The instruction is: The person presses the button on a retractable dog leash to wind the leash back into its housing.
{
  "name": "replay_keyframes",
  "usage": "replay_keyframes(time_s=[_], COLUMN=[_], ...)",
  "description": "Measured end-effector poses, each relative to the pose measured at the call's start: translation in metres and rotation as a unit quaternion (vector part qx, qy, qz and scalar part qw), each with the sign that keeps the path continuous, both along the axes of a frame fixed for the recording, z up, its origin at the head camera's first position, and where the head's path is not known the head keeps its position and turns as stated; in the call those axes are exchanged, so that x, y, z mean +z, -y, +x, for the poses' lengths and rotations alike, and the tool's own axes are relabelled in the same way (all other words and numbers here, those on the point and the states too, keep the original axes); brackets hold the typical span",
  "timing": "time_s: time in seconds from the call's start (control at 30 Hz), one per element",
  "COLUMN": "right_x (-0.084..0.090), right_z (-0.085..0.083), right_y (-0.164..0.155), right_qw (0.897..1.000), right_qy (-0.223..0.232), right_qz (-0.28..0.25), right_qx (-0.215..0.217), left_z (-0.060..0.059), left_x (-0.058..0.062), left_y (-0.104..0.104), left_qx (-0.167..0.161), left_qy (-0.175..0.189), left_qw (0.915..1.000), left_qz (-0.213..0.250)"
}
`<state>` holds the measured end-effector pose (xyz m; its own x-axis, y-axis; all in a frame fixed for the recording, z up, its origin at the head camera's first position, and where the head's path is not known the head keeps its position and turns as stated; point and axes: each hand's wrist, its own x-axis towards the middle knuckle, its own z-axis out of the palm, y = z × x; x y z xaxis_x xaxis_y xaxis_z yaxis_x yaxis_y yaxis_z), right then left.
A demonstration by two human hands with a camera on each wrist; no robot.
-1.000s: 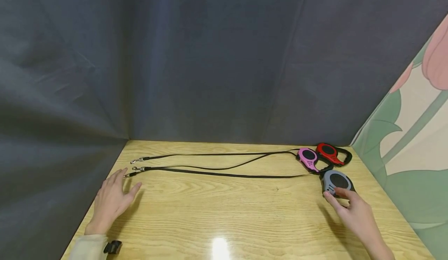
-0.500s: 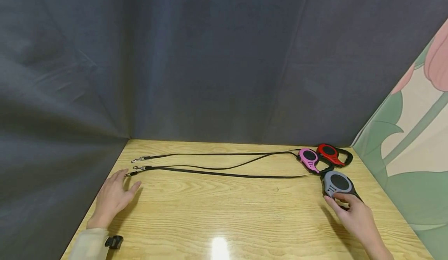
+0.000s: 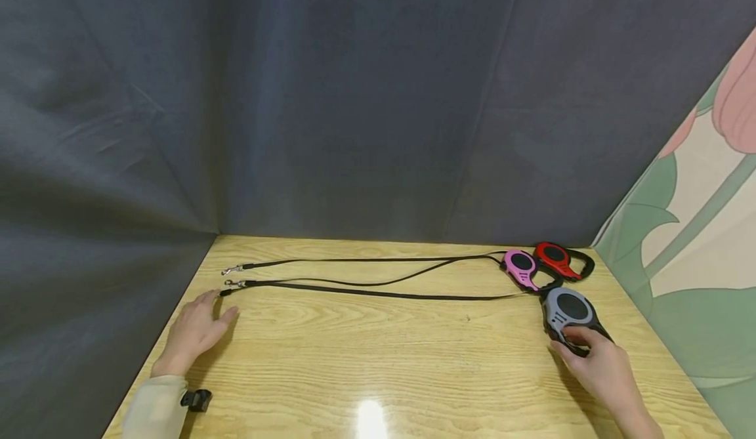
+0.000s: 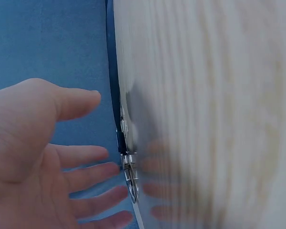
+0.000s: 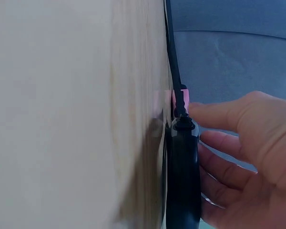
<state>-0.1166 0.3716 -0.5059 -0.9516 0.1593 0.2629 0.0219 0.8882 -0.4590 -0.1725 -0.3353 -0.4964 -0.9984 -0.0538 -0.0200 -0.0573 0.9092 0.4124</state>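
A grey retractable leash (image 3: 568, 308) lies at the right of the wooden table (image 3: 384, 360). My right hand (image 3: 596, 363) grips its near end, thumb across the housing and fingers at its side. In the right wrist view my right hand (image 5: 248, 157) wraps the dark housing (image 5: 183, 176). Its black cord (image 3: 378, 292) runs left to a metal clip (image 3: 227, 291). My left hand (image 3: 195, 331) lies flat and open on the table just short of that clip. The left wrist view shows my left hand (image 4: 52, 162) with straight fingers beside the clip (image 4: 129, 167).
A pink leash (image 3: 520, 267) and a red leash (image 3: 555, 256) lie behind the grey one, with cords stretched left to a second clip (image 3: 231, 270). A dark curtain (image 3: 354, 98) hangs behind and left. A floral panel (image 3: 697, 229) stands at the right.
My right hand's thumb and fingers have closed further round the grey leash's near end. The left hand has drawn back slightly from the clip.
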Motion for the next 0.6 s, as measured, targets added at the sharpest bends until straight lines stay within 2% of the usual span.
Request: replay_keyframes(time_s=[0.13, 0.37, 0.6], right_x=[0.0000, 0.0012, -0.0047], right_z=[-0.0001, -0.0007, 0.0001], right_y=[-0.0008, -0.0045, -0.0065], right_qw=[1.000, 0.999, 0.998], right_qy=[-0.020, -0.010, -0.016], right_qz=[0.012, 0.041, 0.054], right_qx=[0.007, 0.017, 0.023], left_z=[0.0002, -0.0049, -0.0061], left_x=[-0.0011, -0.0025, -0.0009], left_y=[0.0021, 0.0043, 0.0038], left_qx=[-0.005, -0.024, -0.018], left_qy=[0.013, 0.019, 0.020], left_qw=[0.9999, 0.9994, 0.9991], left_qz=[0.000, -0.015, -0.034])
